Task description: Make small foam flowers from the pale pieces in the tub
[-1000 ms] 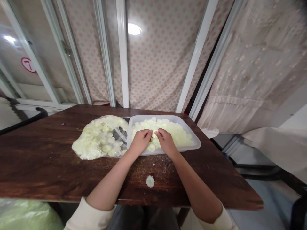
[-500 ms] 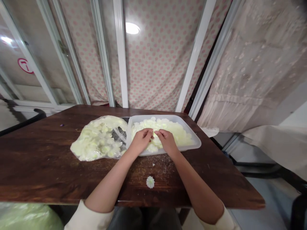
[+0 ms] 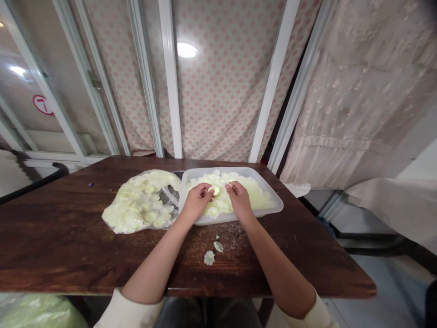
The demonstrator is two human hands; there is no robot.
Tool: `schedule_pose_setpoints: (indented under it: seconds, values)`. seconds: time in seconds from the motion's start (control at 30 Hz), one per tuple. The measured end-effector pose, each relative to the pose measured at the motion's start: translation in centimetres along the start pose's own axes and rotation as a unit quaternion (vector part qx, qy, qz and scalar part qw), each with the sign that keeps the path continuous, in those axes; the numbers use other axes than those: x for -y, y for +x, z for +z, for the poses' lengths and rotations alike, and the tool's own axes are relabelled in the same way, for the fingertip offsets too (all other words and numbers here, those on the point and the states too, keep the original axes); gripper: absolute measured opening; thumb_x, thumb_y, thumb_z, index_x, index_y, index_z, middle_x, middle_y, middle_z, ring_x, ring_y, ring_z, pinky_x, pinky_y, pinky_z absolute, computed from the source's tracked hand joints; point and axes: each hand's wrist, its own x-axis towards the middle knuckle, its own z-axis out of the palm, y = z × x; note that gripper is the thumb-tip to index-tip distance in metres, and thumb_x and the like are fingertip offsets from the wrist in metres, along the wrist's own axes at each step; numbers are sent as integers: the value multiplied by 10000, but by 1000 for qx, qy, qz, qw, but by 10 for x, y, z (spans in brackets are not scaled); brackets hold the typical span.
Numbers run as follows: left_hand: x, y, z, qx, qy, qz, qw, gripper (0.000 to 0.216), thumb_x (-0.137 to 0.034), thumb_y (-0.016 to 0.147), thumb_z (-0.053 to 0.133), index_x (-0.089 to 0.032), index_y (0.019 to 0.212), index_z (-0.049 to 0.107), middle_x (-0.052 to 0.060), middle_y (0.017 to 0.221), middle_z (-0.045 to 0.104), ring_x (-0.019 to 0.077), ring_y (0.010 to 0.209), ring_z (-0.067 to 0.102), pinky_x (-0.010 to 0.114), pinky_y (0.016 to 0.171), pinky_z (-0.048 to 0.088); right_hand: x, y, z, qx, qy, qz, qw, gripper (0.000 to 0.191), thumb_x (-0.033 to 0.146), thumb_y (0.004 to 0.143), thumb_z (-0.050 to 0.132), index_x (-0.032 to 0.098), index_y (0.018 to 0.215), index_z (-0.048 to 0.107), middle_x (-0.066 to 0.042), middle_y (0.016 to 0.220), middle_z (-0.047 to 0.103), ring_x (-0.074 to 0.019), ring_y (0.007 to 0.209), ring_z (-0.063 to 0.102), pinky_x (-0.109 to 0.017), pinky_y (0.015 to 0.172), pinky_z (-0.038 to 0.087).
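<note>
My left hand pinches a small pale yellow flower piece with scalloped edges between thumb and fingers. To its right, my right hand is closed at thumb and fingertips; what it holds, if anything, is too small to make out. Both hands are over a translucent plastic tub heaped with similar pale flower pieces. Left of the tub lies a clear plastic bag full of more such pieces. On the table in front of the tub rest two loose pieces, one round and one tilted.
The dark wooden table carries everything, with fine pale crumbs near the tub. A greenish plastic bag sits below at the lower left. Behind the table stand glass panels with a dotted curtain.
My hands have moved slightly apart, and the flower piece in my left hand now shows. A second loose piece has appeared on the table beside the first. The camera view has shifted a little.
</note>
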Motion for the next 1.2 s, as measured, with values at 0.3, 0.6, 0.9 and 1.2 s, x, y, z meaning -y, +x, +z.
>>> schedule_pose_setpoints:
  seconds: [0.3,0.6,0.9,1.2]
  values:
    - [4,1,0,1,30,29,999,207,-315,750,520,-143,850,581,-2,615,568,120,559,572,216,536,425,9,-9,3,104,-92,-170,976,296,281,806,496,244,1081,599,-56,1114,589,-215,1074,492,-399,949,318]
    - [4,-1,1,4,0,21,1000,184,-311,738,545,-159,840,524,1,603,607,150,608,625,239,588,461,9,-4,2,62,-27,-113,991,159,227,783,517,207,767,675,-41,828,683,-181,803,606,-308,763,439]
    - [6,0,0,6,40,42,998,219,-348,758,513,-156,838,582,17,650,625,156,596,630,243,564,460,10,-6,4,20,-25,-62,998,208,343,697,575,185,561,564,-9,593,592,-152,614,531,-258,599,407]
    - [-1,-2,1,4,2,20,1000,195,-359,756,531,-177,804,478,-24,564,571,154,574,627,237,559,448,2,-4,5,9,-31,-41,999,248,388,709,584,172,829,579,-30,747,585,-163,705,537,-271,619,417]
